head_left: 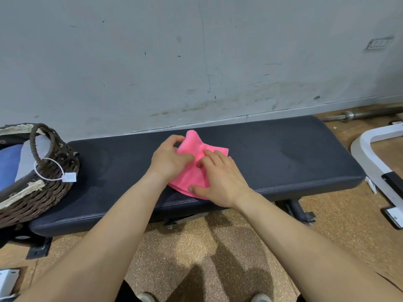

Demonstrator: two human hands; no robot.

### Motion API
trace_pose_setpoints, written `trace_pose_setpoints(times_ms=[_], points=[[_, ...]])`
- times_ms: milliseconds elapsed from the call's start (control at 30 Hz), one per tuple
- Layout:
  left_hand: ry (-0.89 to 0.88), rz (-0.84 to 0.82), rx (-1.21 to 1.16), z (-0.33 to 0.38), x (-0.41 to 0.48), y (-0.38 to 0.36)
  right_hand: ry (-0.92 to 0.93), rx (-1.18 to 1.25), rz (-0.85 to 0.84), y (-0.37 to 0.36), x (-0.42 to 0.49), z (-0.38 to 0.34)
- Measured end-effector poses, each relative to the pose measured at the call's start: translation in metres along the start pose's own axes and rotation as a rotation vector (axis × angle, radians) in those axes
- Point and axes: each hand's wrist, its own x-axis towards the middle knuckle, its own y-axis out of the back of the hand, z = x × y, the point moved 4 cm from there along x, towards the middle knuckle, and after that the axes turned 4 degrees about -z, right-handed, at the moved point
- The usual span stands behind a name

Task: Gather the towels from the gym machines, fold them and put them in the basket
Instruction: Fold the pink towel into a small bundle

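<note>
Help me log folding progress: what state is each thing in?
pink towel, partly folded on the bench, far corner lifted.
left hand, grips the lifted corner.
right hand, pressed flat on the towel.
basket, upright at the bench's left end, cloth inside.

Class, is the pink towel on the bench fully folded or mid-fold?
Mid-fold: the left hand grips its raised far edge, and the right hand presses the pink towel flat on the bench.
</note>
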Motion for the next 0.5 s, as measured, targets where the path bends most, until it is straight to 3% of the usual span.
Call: trace_pose_setpoints(times_ms=[267, 400, 500], points=[[-0.162, -0.04, 0.26, 0.001, 0.011, 0.006, 0.121, 0.001, 0.091, 0.023, -0.002, 0.017], [-0.258, -0.275, 0.208, 0.008, 0.017, 0.014, -0.01, 0.26, 0.278, 0.048, 0.0, 0.041], [-0.286, -0.486, 0.157, 0.018, 0.011, 0.01, -0.116, 0.458, 0.143, 0.054, 0.002, 0.051]])
